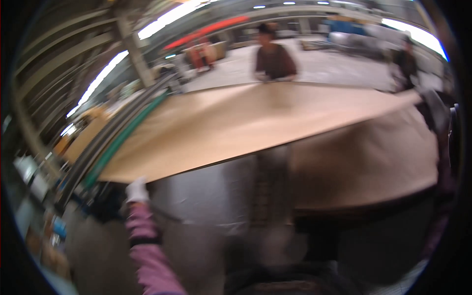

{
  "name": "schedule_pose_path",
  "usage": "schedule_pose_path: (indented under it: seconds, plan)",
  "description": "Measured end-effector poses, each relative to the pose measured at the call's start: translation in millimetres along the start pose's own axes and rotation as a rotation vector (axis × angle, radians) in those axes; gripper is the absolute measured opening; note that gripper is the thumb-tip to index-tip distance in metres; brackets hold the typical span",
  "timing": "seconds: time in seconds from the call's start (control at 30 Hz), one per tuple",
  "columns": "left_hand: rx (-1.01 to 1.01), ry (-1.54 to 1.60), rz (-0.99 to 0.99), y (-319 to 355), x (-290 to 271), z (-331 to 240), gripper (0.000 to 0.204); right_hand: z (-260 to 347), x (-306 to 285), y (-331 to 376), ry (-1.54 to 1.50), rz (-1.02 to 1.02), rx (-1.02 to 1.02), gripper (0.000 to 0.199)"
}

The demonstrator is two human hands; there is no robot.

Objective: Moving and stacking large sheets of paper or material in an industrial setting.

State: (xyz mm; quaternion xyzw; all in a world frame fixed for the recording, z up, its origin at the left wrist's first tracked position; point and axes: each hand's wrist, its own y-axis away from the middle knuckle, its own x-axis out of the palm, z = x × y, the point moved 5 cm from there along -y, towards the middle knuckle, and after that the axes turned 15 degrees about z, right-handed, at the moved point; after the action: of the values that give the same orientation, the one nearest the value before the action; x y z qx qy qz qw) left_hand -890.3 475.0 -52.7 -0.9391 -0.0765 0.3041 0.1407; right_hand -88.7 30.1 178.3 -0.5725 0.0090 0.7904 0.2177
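A large brown sheet [236, 123], like board or heavy paper, stretches in front of me, its near edge raised. My left hand [136, 191], in a white glove, is closed on its near left corner. At the far right, my right hand [434, 107] appears as a blurred grey glove at the sheet's right corner, closed around it; its fingers are smeared. Beneath the raised edge lies another brown sheet [364, 167] on a stack at the right. Across the sheet stands a person [275, 61] in dark clothing, hands close to the far edge.
A green strip [130, 135] and dark rails [105, 137] run along the sheet's left side. A grey, shiny surface [201, 191] lies below the near edge. Another person [405, 64] stands at the far right. Wrapped bundles [351, 39] lie at the back.
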Motion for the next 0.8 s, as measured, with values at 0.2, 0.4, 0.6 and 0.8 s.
schedule_pose_path:
  seconds: [0.2,0.4,0.6,0.8]
  plan:
    - [-0.170,0.526,0.259,-33.2,-18.6,64.2,0.027,-52.7,-40.0,2.8,0.486,-0.214,0.010,0.024]
    - [-0.216,0.879,0.214,41.7,35.8,-64.6,0.019,-66.1,-55.3,36.4,0.347,-0.324,-0.056,0.029]
    - [-0.062,0.507,0.155,28.8,34.0,-80.8,0.023,-99.3,-54.5,33.2,-0.636,-0.444,0.030,0.018]
    - [-0.128,0.446,0.338,16.0,23.5,-26.9,0.023,-172.9,-48.7,36.7,-0.940,-0.206,0.260,0.016]
